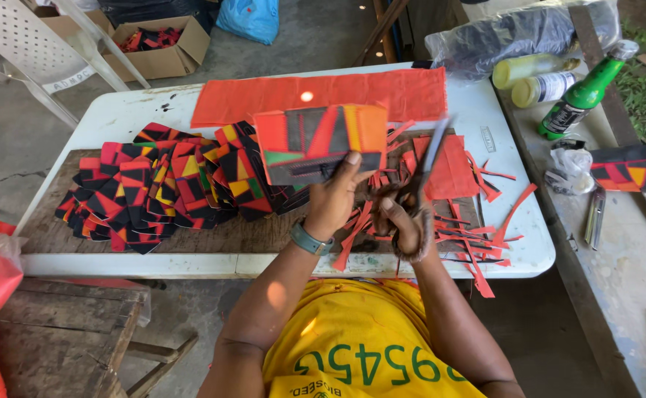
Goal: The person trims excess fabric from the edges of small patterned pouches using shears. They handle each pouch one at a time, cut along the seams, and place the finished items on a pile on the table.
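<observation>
- Your left hand (332, 200) grips a patchwork cloth piece (320, 141) by its lower edge, raised above the middle of the worktop (127, 116).
- Your right hand (403, 221) is closed through the handles of scissors (428, 163), blades aimed toward 12 o'clock, just beside the piece.
- A pile of patchwork pieces (162, 184) lies at 9 o'clock.
- Red scraps (478, 236) lie at 3 o'clock.

Patchwork piece (321, 144) held up over the desk (116, 118), stack of patchwork pieces (168, 184) to its left on the board (249, 234), scissors (428, 163) to its right, scraps (478, 236) under them, cloth strip (323, 94) behind, bottles (551, 81) far right, cardboard box (162, 44) beyond the desk.
</observation>
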